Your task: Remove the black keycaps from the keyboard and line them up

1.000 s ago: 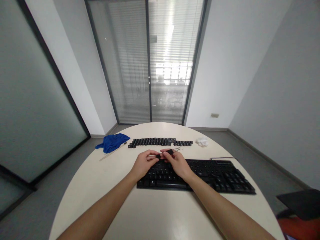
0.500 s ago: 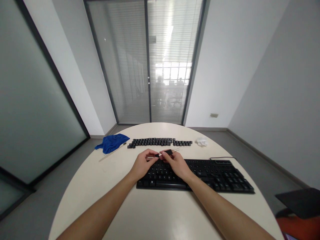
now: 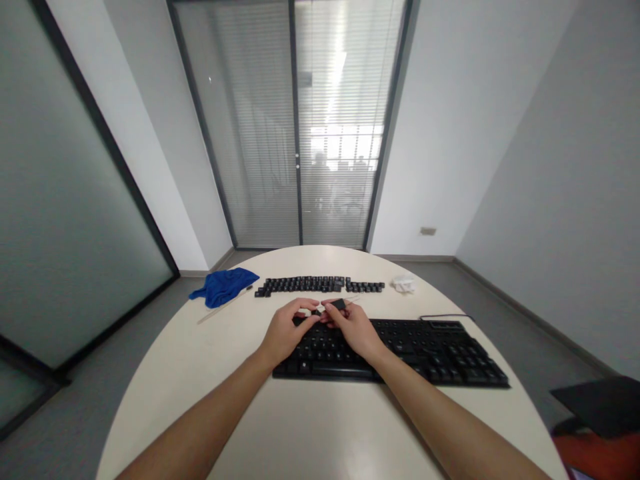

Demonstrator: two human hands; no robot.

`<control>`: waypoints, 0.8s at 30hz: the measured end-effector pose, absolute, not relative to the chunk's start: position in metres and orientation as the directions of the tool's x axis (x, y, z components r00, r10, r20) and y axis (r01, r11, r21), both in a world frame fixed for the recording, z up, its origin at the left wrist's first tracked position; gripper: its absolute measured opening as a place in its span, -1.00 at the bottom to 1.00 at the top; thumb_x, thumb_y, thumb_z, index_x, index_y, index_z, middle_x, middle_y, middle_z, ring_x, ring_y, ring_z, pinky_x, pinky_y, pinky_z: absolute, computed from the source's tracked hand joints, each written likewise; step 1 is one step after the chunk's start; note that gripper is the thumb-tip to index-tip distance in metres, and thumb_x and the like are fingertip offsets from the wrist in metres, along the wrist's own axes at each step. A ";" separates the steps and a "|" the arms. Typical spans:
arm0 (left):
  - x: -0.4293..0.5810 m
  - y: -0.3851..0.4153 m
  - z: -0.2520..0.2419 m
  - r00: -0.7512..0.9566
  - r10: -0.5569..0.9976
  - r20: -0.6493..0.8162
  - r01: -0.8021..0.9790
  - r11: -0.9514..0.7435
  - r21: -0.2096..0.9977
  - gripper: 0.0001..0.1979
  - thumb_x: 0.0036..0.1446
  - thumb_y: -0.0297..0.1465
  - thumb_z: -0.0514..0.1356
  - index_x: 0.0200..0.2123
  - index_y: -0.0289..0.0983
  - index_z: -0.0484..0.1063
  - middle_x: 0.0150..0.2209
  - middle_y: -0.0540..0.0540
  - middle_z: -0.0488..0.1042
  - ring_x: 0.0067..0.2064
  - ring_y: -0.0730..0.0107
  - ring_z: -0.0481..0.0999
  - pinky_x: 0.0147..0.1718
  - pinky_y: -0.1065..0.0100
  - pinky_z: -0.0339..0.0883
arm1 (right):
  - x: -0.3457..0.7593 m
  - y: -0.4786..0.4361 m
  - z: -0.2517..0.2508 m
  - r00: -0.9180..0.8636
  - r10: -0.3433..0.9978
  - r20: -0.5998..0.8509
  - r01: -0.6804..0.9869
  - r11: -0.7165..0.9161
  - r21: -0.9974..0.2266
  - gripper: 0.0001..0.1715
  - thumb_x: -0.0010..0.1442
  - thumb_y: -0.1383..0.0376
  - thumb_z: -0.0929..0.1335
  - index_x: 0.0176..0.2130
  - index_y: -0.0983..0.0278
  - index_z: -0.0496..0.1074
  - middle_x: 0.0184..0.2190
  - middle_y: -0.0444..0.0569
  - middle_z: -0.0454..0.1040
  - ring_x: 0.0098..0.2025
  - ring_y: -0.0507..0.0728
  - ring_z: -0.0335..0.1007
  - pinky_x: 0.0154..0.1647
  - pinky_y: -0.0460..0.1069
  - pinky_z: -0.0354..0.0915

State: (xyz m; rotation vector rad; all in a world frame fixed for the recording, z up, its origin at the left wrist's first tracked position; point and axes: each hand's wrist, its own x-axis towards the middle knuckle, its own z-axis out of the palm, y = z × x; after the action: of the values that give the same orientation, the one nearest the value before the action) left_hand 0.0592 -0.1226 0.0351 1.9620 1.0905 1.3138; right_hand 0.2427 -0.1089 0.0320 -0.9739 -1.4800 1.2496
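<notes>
A black keyboard (image 3: 440,353) lies across the table in front of me, with part of its key rows hidden under my hands. My left hand (image 3: 287,330) is over its left end, thumb and fingers pinched on a small black keycap (image 3: 316,312). Close beside it, my right hand (image 3: 353,327) grips a keycap puller (image 3: 339,304), a black piece with thin wires sticking out to the right. Both sets of fingertips nearly meet above the keyboard's back edge. Beyond them, loose black keycaps (image 3: 305,285) stand in rows on the table.
A blue cloth (image 3: 225,285) lies at the table's far left, with a thin brush (image 3: 225,305) in front of it. Crumpled white tissue (image 3: 403,284) sits at the far right. The keyboard's cable (image 3: 440,315) runs behind it. The round table's edge (image 3: 520,337) curves nearby on the right.
The fingertips of both hands have shifted slightly, and the small keycap is turned a little in my left fingers. The keyboard and loose keycaps stay where they were.
</notes>
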 end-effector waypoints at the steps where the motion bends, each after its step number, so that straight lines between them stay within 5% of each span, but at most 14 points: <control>1: 0.059 -0.123 0.036 0.201 0.838 0.508 0.336 -0.546 0.768 -0.88 0.16 -0.36 0.21 -0.22 -0.22 0.47 -0.06 -0.09 0.54 0.00 0.29 0.50 -0.11 0.30 0.43 | 0.243 -0.109 0.032 -0.245 0.957 0.154 -0.004 0.157 -0.988 -0.42 0.12 -0.09 0.37 -0.14 0.35 0.49 -0.36 0.05 0.58 -0.27 0.17 0.54 -0.19 0.04 0.42; 18: 0.052 -0.120 0.034 0.189 0.845 0.500 0.460 -0.526 0.715 -0.77 0.15 -0.27 0.23 -0.14 -0.21 0.53 -0.27 -0.06 0.60 -0.27 0.34 0.57 -0.27 0.35 0.47 | 0.243 -0.116 0.036 -0.305 0.922 0.240 0.113 0.285 -0.952 -0.60 0.12 0.07 0.42 -0.15 0.31 0.48 -0.43 -0.07 0.51 -0.40 0.09 0.43 -0.38 -0.04 0.35; 24: 0.051 -0.120 0.033 0.235 0.819 0.524 0.456 -0.569 0.684 -0.76 0.17 -0.28 0.20 -0.11 -0.18 0.54 -0.13 -0.09 0.59 -0.19 0.28 0.58 -0.20 0.29 0.49 | 0.244 -0.116 0.036 -0.302 0.923 0.239 0.114 0.284 -0.952 -0.60 0.14 0.08 0.41 -0.12 0.29 0.46 -0.45 -0.07 0.51 -0.39 0.11 0.45 -0.38 -0.03 0.36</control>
State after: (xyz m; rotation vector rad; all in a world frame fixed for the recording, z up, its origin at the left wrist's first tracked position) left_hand 0.0513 -0.1199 0.0332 2.1257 1.1726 1.2704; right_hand 0.2436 -0.1161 0.0357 -0.9638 -1.6523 1.1269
